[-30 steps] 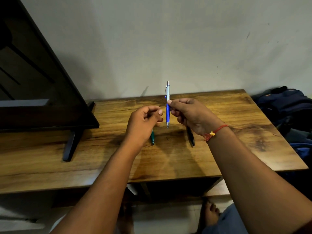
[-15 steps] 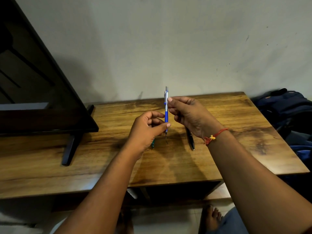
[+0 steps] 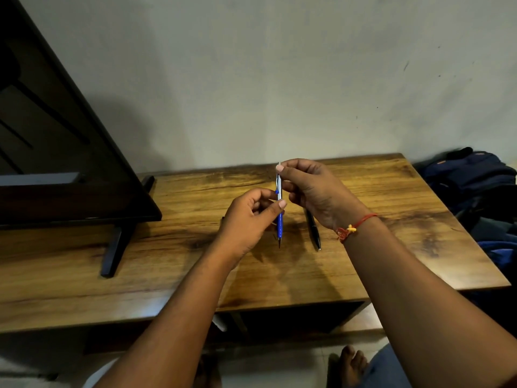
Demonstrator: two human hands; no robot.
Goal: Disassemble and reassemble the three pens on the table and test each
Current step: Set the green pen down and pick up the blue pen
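Fingers (image 3: 282, 204) over the table (image 3: 391, 219), frame centre: my left hand (image 3: 249, 222) and right hand (image 3: 316, 191) pinch the blue pen (image 3: 280, 228) upright; black pen (image 3: 313, 229) lies just right. Risk, I judge: unscrewing could spill small parts off the table.

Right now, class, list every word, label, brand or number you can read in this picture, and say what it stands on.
No text here can be read.
Blue pen: no print can be made out on the barrel.
Black pen: no marking can be made out.
Television: dark screen, no logo shows.
Dark bag: small pale marks, too small to read.
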